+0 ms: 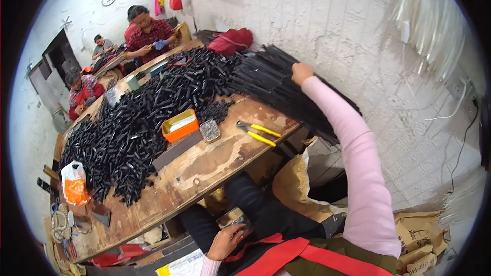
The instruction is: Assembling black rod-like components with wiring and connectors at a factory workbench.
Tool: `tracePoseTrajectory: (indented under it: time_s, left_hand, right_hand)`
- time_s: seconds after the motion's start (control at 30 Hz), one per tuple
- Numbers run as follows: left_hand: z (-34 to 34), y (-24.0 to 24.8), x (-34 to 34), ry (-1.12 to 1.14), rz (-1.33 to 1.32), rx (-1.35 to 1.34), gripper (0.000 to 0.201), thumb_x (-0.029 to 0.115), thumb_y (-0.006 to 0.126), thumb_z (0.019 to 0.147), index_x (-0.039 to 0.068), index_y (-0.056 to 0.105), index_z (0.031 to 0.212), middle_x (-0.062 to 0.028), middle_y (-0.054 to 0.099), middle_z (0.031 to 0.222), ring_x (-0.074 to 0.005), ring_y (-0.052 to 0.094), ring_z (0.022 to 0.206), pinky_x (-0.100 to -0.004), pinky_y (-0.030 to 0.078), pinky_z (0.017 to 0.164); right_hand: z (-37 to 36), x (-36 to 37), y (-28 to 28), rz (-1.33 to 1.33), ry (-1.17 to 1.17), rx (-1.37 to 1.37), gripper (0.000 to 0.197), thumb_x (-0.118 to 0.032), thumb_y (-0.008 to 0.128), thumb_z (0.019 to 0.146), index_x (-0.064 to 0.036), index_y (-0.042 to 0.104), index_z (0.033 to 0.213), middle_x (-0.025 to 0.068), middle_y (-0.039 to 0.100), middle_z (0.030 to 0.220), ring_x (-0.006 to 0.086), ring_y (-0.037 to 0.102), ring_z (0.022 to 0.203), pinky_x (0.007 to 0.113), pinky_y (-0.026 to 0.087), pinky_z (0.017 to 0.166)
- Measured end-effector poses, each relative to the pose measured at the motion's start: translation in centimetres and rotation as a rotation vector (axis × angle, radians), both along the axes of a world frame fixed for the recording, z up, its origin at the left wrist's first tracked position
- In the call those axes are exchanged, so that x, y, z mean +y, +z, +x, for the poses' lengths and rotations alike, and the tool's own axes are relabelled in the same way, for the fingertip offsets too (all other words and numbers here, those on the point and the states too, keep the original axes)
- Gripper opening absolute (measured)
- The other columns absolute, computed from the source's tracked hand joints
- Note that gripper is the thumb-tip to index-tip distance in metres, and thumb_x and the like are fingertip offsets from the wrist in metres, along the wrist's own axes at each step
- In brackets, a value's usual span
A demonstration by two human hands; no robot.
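My right hand (302, 73) reaches far out to the right, onto a thick heap of long thin black strips (276, 79) that overhangs the table's right end. Its fingers are closed at the strips, and the fingertips are partly hidden. Down by my lap is my left hand (226, 241), its fingers curled together; whatever they may hold cannot be made out. Yellow-handled cutting pliers (258, 132) lie on the table near its front edge, apart from both hands. A big pile of short black pieces (148, 107) covers much of the wooden table (215, 166).
An orange box (180, 125) and a clear tub of small metal bits (209, 131) stand before the pile. A white-and-orange bag (75, 184) sits at the left. A torn paper sack (294, 184) stands below the table. Several people work at the far side, one in checked sleeves (146, 38).
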State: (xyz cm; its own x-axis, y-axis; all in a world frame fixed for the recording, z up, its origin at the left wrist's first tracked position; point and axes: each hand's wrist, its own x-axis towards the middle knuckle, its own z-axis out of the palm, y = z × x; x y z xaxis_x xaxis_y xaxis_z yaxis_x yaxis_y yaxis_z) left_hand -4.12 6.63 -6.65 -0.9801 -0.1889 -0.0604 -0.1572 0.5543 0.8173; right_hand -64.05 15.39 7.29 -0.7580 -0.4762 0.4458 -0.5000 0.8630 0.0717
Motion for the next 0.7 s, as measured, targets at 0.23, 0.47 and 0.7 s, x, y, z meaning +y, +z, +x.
tracePoseTrajectory:
  time_s: [0.23, 0.47, 0.7]
  left_hand:
    - [-1.1, 0.9, 0.4, -0.022, -0.002, -0.115, 0.026, 0.013, 0.060, 0.093, 0.001, 0.065, 0.116, -0.0215, 0.067, 0.102, -0.0365, 0.067, 0.094, -0.0378, 0.052, 0.080]
    - [-1.3, 0.8, 0.2, -0.016, -0.013, -0.014, 0.026, 0.014, 0.060, 0.093, 0.002, 0.064, 0.116, -0.0223, 0.067, 0.103, -0.0383, 0.066, 0.093, -0.0389, 0.052, 0.078]
    - [-1.7, 2.8, 0.3, -0.065, -0.013, -0.089, 0.027, 0.016, 0.060, 0.092, 0.005, 0.065, 0.116, -0.0188, 0.067, 0.108, -0.0370, 0.065, 0.100, -0.0402, 0.052, 0.084]
  right_hand:
    - [-1.3, 0.8, -0.7, -0.067, 0.026, 0.029, 0.021, -0.012, 0.059, 0.080, 0.0022, 0.071, 0.090, 0.0245, 0.070, 0.093, 0.0394, 0.069, 0.087, 0.048, 0.055, 0.078]
    - [-3.8, -0.8, 8.2, -0.099, 0.111, -0.033, 0.034, -0.031, 0.061, 0.087, 0.0012, 0.070, 0.091, 0.0243, 0.069, 0.092, 0.0404, 0.067, 0.087, 0.048, 0.053, 0.078]
    - [-2.0, -3.0, 15.1, -0.583, 0.321, -0.791, 0.042, -0.039, 0.071, 0.089, -0.0091, 0.054, 0.064, -0.0004, 0.048, 0.052, 0.0082, 0.039, 0.038, 0.026, 0.028, 0.036]
